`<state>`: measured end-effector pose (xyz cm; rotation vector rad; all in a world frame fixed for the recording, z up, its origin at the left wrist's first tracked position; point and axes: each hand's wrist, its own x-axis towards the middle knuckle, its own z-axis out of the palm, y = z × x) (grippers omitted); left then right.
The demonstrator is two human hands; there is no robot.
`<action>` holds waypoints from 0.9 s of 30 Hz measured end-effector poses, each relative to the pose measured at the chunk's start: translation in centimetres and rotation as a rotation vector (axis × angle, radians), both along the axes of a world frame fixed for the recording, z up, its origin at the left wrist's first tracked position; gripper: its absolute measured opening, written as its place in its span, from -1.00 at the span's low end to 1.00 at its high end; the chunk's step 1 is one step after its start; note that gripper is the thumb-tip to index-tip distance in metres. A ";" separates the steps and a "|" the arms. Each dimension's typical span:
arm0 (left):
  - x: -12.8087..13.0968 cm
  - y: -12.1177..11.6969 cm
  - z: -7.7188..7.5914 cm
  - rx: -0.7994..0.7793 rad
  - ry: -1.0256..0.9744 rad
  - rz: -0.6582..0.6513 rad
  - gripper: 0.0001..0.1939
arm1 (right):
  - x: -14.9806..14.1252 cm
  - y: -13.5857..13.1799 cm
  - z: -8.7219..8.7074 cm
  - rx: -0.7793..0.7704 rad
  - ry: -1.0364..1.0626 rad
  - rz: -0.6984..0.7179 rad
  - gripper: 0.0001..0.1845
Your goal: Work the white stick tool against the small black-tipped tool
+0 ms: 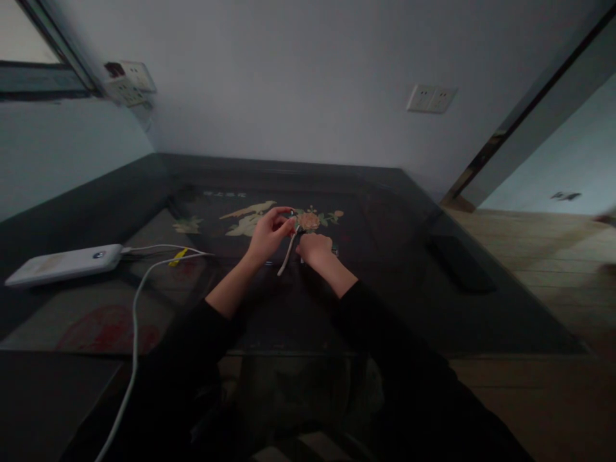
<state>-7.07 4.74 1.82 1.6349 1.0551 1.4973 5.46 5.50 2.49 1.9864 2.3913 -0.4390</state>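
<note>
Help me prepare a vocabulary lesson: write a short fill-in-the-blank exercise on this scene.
1. A thin pale strip shows ____ the left hand and the right hand.
2. The small tag by the white cable is coloured ____.
3. The white device lies on the person's ____ side.

Missing words: between; yellow; left.

White power bank point(65, 265), pale cable point(135, 327), black phone-like slab point(459, 263)
</note>
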 end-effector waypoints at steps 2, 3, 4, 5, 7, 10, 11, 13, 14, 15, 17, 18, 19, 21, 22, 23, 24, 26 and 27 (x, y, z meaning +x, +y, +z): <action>0.0 0.0 0.0 -0.001 0.009 0.014 -0.68 | 0.4 0.0 0.2 0.033 0.057 -0.029 -0.64; 0.0 -0.1 0.1 -0.001 0.013 0.017 -0.68 | 0.8 0.1 0.5 0.054 0.093 -0.043 -0.64; 0.0 -0.2 0.1 -0.001 0.017 0.018 -0.69 | 1.4 0.1 0.8 0.077 0.134 -0.052 -0.65; 0.1 -0.3 0.2 -0.001 0.018 0.015 -0.69 | 2.2 0.1 1.3 0.103 0.183 -0.059 -0.67; 0.4 -0.6 0.4 -0.005 0.025 -0.003 -0.67 | 4.0 0.0 2.1 0.151 0.308 -0.025 -0.71; 1.0 -1.4 0.6 -0.014 0.069 -0.057 -0.63 | 7.4 -0.7 2.6 0.146 0.528 0.084 -0.74; 1.3 -1.7 0.7 -0.011 0.088 -0.081 -0.62 | 8.4 -1.1 2.5 0.123 0.603 0.123 -0.75; 1.8 -2.3 0.6 0.012 0.120 -0.125 -0.61 | 10.2 -2.0 2.0 0.077 0.742 0.188 -0.77; 2.1 -2.5 0.5 0.026 0.131 -0.146 -0.60 | 10.9 -2.5 1.6 0.067 0.802 0.212 -0.78; 2.4 -2.8 0.5 0.037 0.139 -0.165 -0.59 | 11.5 -2.9 1.2 0.067 0.857 0.229 -0.77; 3.0 -3.3 0.3 0.037 0.145 -0.203 -0.57 | 12.2 -3.4 0.5 0.095 0.951 0.242 -0.75; 3.2 -3.5 0.3 0.028 0.143 -0.219 -0.57 | 12.3 -3.6 0.1 0.117 0.988 0.244 -0.75; 3.4 -3.7 0.3 0.016 0.137 -0.233 -0.57 | 12.3 -3.7 -0.1 0.142 1.019 0.245 -0.74; 3.6 -4.1 0.3 -0.006 0.114 -0.256 -0.56 | 12.2 -3.8 -0.6 0.195 1.057 0.247 -0.73; 3.7 -4.2 0.3 -0.014 0.099 -0.265 -0.56 | 12.1 -3.8 -0.8 0.223 1.062 0.248 -0.74; 3.8 -4.3 0.3 -0.019 0.083 -0.273 -0.56 | 12.0 -3.9 -0.9 0.252 1.058 0.248 -0.75; 3.8 -4.4 0.4 -0.022 0.066 -0.280 -0.55 | 11.9 -4.0 -1.0 0.280 1.045 0.248 -0.76; 3.8 -4.5 0.4 -0.030 0.035 -0.294 -0.54 | 11.8 -4.2 -1.3 0.336 0.995 0.249 -0.79; 3.8 -4.5 0.5 -0.036 0.021 -0.299 -0.54 | 11.7 -4.3 -1.3 0.362 0.961 0.251 -0.81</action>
